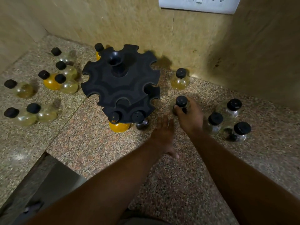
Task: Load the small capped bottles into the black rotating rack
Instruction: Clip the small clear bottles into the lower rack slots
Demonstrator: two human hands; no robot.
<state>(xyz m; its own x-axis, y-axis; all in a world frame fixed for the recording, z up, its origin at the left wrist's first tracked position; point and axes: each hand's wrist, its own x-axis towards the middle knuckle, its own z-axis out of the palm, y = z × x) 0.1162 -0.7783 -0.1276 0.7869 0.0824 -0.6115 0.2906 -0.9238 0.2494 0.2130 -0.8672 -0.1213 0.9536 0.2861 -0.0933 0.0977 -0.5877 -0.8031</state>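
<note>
The black rotating rack (121, 82) stands in the counter's corner, with notched slots round two tiers. In its lower front slots hang an orange-filled bottle (119, 126) and a dark bottle (141, 121); another orange bottle (98, 50) sits at the rack's back left. My right hand (190, 116) is closed round a black-capped bottle (181, 101) standing on the counter just right of the rack. My left hand (164, 133) is flat and open beside it, holding nothing. Several loose capped bottles (61, 82) stand left of the rack, and three more (215, 122) to the right.
A lone yellowish bottle (180, 79) stands by the back wall, right of the rack. Tiled walls close in the corner, with a white switch plate (199, 4) above. The speckled granite counter (100, 143) drops off at its front left edge (40, 161).
</note>
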